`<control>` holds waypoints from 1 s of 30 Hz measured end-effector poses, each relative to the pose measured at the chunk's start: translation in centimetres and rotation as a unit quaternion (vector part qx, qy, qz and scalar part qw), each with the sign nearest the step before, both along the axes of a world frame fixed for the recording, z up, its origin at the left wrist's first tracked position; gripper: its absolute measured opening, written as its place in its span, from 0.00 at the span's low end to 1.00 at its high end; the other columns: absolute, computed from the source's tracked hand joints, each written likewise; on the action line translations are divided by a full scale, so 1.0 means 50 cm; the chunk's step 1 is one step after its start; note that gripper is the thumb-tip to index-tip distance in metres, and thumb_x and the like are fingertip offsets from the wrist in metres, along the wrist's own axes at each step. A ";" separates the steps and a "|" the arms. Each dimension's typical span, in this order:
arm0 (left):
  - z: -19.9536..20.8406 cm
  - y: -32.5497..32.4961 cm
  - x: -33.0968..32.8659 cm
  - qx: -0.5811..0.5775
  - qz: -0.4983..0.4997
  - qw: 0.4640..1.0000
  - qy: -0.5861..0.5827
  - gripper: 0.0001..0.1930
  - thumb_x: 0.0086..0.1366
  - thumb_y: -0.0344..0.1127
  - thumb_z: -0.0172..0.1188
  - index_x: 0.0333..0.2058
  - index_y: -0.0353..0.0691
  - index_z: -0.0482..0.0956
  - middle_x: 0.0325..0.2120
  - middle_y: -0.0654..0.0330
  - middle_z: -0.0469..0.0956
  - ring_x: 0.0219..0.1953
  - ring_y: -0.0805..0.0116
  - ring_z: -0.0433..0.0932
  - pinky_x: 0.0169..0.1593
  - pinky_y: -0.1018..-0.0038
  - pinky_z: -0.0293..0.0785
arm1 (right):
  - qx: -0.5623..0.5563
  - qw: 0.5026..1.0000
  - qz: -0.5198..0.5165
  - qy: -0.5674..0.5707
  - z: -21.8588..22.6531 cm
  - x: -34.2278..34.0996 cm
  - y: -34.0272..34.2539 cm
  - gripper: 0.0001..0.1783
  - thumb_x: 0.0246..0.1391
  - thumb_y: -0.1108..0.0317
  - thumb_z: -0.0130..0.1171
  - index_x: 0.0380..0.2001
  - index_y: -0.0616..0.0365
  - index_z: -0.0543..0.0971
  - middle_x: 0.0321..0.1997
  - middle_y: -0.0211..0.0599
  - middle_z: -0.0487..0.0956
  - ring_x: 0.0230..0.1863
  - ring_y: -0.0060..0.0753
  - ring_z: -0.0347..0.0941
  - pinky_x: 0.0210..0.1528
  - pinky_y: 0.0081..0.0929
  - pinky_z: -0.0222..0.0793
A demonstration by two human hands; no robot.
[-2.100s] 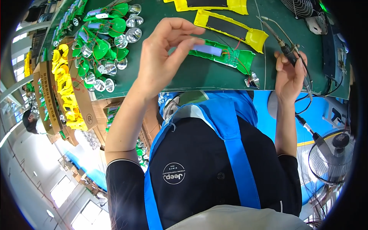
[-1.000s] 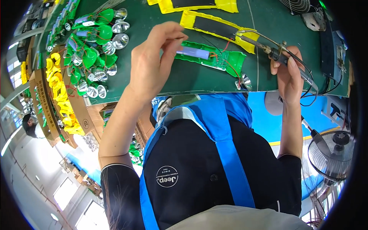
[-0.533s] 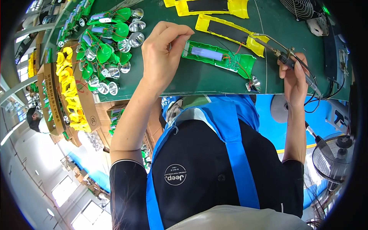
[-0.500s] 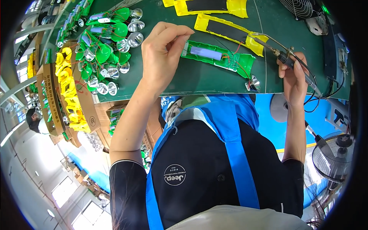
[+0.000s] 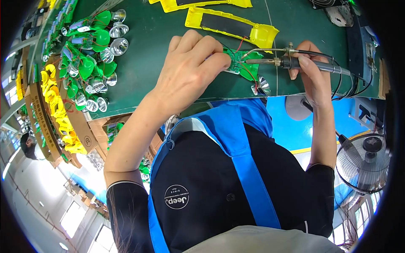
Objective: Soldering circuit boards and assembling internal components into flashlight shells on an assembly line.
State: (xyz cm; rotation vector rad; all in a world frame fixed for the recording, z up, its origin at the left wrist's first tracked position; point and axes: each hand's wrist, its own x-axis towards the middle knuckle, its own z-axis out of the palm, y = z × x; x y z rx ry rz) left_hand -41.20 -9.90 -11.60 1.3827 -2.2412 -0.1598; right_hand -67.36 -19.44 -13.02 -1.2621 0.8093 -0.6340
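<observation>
In the head view, the left hand [image 5: 194, 69] hides most of the green case [image 5: 253, 71]; whether its fingers clamp anything, I cannot tell. The case, circuit board [image 5: 236, 62] showing, lies on the table [image 5: 145, 50]. The right hand [image 5: 314, 80] grips a soldering iron [image 5: 288, 63].

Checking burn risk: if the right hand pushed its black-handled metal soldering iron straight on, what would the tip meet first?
Probably the small green circuit board in the green plastic shell; if passing above, the left hand just beyond. Depth is unclear.
</observation>
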 end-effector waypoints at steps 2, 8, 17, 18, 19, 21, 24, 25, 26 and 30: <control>-0.002 -0.004 -0.002 0.009 0.006 1.000 -0.028 0.05 0.46 0.32 0.57 0.25 0.45 0.75 0.28 0.65 0.68 0.35 0.68 0.66 0.39 0.72 0.59 | -0.002 1.000 -0.005 0.016 0.003 0.007 -0.009 0.14 0.50 0.61 0.53 0.28 0.63 0.70 0.24 0.37 0.71 0.22 0.22 0.66 0.27 0.19 0.61; 0.008 -0.014 -0.007 0.061 0.015 0.997 -0.033 0.10 0.42 0.28 0.64 0.26 0.47 0.74 0.30 0.66 0.68 0.35 0.66 0.68 0.39 0.70 0.60 | -0.018 0.998 0.043 0.051 0.013 0.022 -0.022 0.16 0.49 0.58 0.56 0.27 0.62 0.69 0.16 0.33 0.70 0.19 0.21 0.66 0.27 0.17 0.61; 0.019 -0.022 -0.006 0.074 -0.003 0.994 -0.077 0.02 0.47 0.31 0.55 0.23 0.43 0.74 0.28 0.64 0.67 0.36 0.69 0.68 0.43 0.70 0.58 | -0.008 0.996 0.062 0.060 0.014 0.030 -0.023 0.14 0.48 0.63 0.58 0.28 0.63 0.69 0.22 0.34 0.70 0.20 0.19 0.67 0.27 0.16 0.63; 0.021 -0.023 -0.007 0.070 -0.003 0.995 -0.074 0.02 0.47 0.31 0.55 0.23 0.43 0.74 0.28 0.64 0.67 0.35 0.69 0.68 0.43 0.70 0.58 | -0.008 0.996 0.062 0.060 0.014 0.029 -0.023 0.14 0.48 0.63 0.58 0.28 0.63 0.69 0.22 0.34 0.70 0.20 0.19 0.67 0.27 0.16 0.63; 0.021 -0.024 -0.008 0.067 -0.003 0.995 -0.072 0.02 0.47 0.31 0.55 0.23 0.43 0.73 0.28 0.64 0.67 0.35 0.69 0.69 0.43 0.70 0.58 | -0.011 0.996 0.064 0.058 0.014 0.028 -0.023 0.14 0.49 0.63 0.58 0.28 0.63 0.69 0.21 0.33 0.70 0.21 0.19 0.67 0.26 0.16 0.63; 0.021 -0.024 -0.008 0.068 -0.001 0.995 -0.070 0.02 0.47 0.31 0.55 0.22 0.43 0.73 0.27 0.64 0.67 0.35 0.69 0.69 0.43 0.70 0.58 | -0.014 0.996 0.067 0.056 0.015 0.026 -0.023 0.14 0.49 0.63 0.58 0.28 0.63 0.69 0.21 0.33 0.70 0.21 0.19 0.67 0.26 0.16 0.63; 0.017 -0.023 -0.009 0.069 0.006 0.995 -0.070 0.04 0.46 0.31 0.59 0.23 0.45 0.73 0.28 0.66 0.68 0.35 0.70 0.69 0.42 0.70 0.58 | -0.016 0.995 0.073 0.068 0.017 0.021 -0.022 0.14 0.49 0.63 0.58 0.29 0.63 0.69 0.20 0.33 0.70 0.21 0.20 0.68 0.33 0.18 0.67; 0.016 -0.022 -0.009 0.069 0.010 0.995 -0.071 0.08 0.45 0.31 0.63 0.24 0.47 0.73 0.29 0.68 0.68 0.35 0.70 0.70 0.42 0.69 0.59 | -0.028 0.995 0.065 0.069 0.014 0.019 -0.020 0.14 0.49 0.62 0.57 0.29 0.63 0.69 0.20 0.33 0.71 0.21 0.20 0.69 0.38 0.20 0.67; 0.016 -0.022 -0.009 0.069 0.010 0.995 -0.071 0.08 0.45 0.31 0.63 0.24 0.47 0.73 0.29 0.68 0.68 0.35 0.70 0.70 0.42 0.69 0.59 | -0.040 0.995 0.057 0.070 0.011 0.016 -0.018 0.14 0.49 0.62 0.57 0.29 0.63 0.70 0.19 0.34 0.71 0.21 0.21 0.70 0.44 0.22 0.67; 0.017 -0.022 -0.010 0.069 0.007 0.995 -0.074 0.08 0.45 0.31 0.63 0.24 0.47 0.73 0.29 0.68 0.68 0.34 0.70 0.69 0.42 0.70 0.58 | -0.054 0.997 0.045 0.046 0.003 -0.005 -0.017 0.15 0.50 0.61 0.56 0.30 0.64 0.70 0.19 0.35 0.72 0.21 0.23 0.71 0.51 0.25 0.65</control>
